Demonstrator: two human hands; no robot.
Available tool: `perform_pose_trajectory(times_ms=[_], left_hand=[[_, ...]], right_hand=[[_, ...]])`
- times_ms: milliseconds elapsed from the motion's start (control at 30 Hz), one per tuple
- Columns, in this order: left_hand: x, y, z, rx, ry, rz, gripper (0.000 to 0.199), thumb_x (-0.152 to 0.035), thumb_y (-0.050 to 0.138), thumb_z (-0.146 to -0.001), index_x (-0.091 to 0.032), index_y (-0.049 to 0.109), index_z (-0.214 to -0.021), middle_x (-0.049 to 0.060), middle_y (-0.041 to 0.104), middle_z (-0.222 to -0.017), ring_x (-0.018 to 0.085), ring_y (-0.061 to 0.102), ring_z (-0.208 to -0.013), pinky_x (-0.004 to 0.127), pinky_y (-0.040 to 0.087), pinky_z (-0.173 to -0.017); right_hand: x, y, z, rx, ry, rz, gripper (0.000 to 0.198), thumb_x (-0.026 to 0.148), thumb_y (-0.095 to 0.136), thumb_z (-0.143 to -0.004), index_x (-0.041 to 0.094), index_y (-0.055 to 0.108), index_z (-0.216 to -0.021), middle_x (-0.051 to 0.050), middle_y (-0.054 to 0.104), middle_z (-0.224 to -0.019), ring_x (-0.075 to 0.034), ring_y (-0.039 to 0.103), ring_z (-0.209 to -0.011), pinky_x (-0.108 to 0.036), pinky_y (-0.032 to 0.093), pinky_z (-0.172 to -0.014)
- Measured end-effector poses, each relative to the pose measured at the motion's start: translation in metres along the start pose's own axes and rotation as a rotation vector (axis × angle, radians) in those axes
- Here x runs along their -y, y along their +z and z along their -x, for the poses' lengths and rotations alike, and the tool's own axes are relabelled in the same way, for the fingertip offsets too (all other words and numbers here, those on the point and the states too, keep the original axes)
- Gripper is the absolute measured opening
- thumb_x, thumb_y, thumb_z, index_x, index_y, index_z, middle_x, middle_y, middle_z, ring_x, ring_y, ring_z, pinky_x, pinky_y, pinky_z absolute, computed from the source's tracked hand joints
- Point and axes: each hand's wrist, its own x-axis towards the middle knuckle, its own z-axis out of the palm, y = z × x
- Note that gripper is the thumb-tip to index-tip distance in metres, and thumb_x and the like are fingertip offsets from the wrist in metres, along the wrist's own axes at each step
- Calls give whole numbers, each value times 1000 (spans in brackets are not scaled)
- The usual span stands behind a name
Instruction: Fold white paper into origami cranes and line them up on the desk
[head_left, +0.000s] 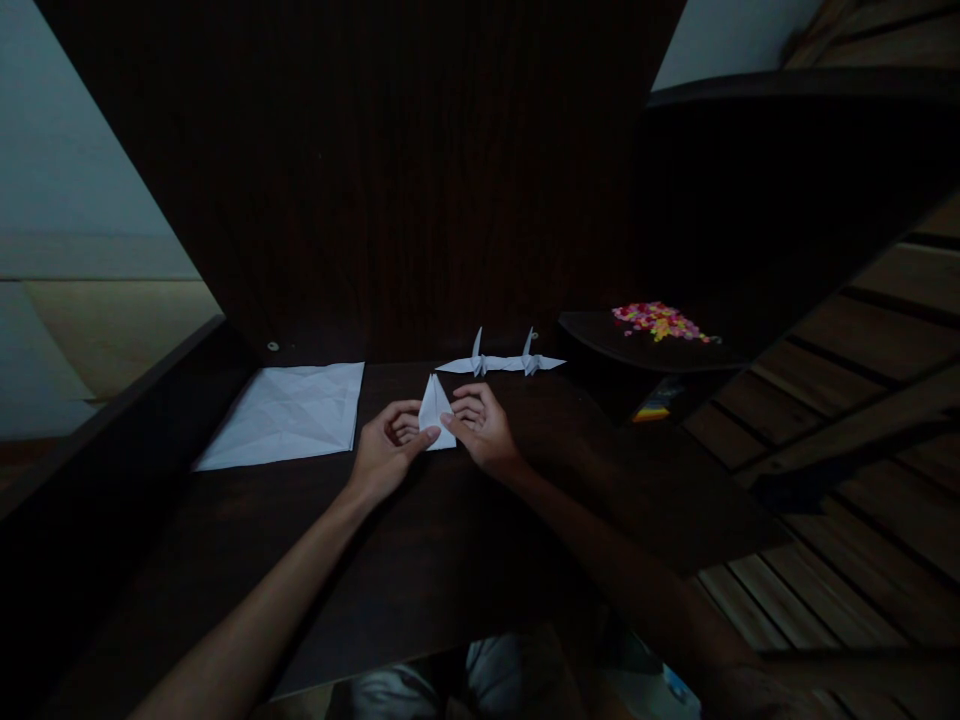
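Note:
Between my two hands is a small piece of folded white paper (433,410), pointed at the top with a slit down from its tip. My left hand (386,440) grips its lower left side, thumb lying on the front face. On the right edge, my right hand (484,428) pinches it, thumb on the front and fingers curled behind. Just beyond the hands, two white origami cranes (478,364) stand side by side on the dark desk (300,550). Creased white paper sheets (289,410) lie flat to the left of my left hand.
A dark upright panel (412,180) rises behind the desk, with a low side wall (112,410) at left. Small pink and yellow pieces (660,320) are heaped on a rounded shelf (600,335) at right. Wooden slats (862,400) stand beyond it.

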Motion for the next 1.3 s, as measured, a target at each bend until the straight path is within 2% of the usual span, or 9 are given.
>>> perform_pose_trajectory(times_ms=[167, 300, 500, 667, 800, 933, 1100, 1300], left_hand=[[-2, -1, 0, -75, 60, 3, 48, -31, 79, -61, -17, 57, -101, -3, 64, -65, 13, 61, -61, 24, 47, -60], [3, -2, -1, -107, 100, 29, 41, -30, 75, -66, -19, 51, -98, -3, 64, -65, 12, 60, -59, 21, 44, -57], [6, -3, -2, -68, 133, -20, 27, -30, 69, -73, -19, 53, -92, -2, 63, -68, 12, 60, -63, 22, 44, -59], [-1, 1, 1, -18, 89, 35, 44, -28, 73, -67, -20, 48, -103, 0, 67, -79, 15, 65, -71, 27, 50, -68], [-2, 2, 3, 0, 90, 37, 46, -26, 74, -66, -20, 47, -103, 1, 68, -81, 14, 65, -72, 27, 50, -70], [2, 0, 2, -34, 116, 20, 44, -26, 74, -66, -21, 47, -101, -1, 66, -75, 13, 63, -66, 24, 48, -65], [3, -1, 1, -34, 80, 33, 40, -27, 73, -67, -21, 46, -97, -6, 62, -63, 12, 61, -58, 22, 45, -58], [1, 0, 1, -9, 69, 89, 38, -28, 74, -68, -21, 48, -95, -7, 60, -62, 11, 59, -58, 22, 45, -61]], right_hand=[[3, 2, 0, 68, 69, -55, 48, 26, 74, -65, 24, 44, -103, 5, 57, -71, -10, 56, -60, -25, 46, -61], [8, 3, 2, 110, 103, -70, 54, 25, 77, -62, 25, 42, -104, 6, 57, -70, -10, 57, -60, -25, 48, -60], [7, 2, 3, 94, 65, -51, 44, 27, 75, -65, 24, 43, -95, 7, 54, -69, -10, 56, -56, -25, 50, -54], [5, 1, 1, 29, 38, -38, 37, 31, 71, -68, 22, 49, -96, 4, 55, -70, -11, 56, -61, -25, 51, -56], [7, 1, 1, 26, -2, -29, 37, 30, 71, -69, 22, 51, -99, 3, 56, -73, -12, 58, -67, -26, 51, -63], [8, 2, 3, 62, -2, -16, 46, 26, 73, -66, 24, 48, -105, 3, 57, -75, -11, 58, -66, -26, 50, -63], [7, 2, 1, 47, 39, -54, 46, 26, 74, -63, 23, 45, -99, 5, 57, -71, -10, 56, -59, -25, 47, -59], [10, 1, -2, 40, 46, -89, 41, 26, 71, -65, 23, 44, -96, 6, 56, -65, -10, 56, -55, -26, 47, -56]])
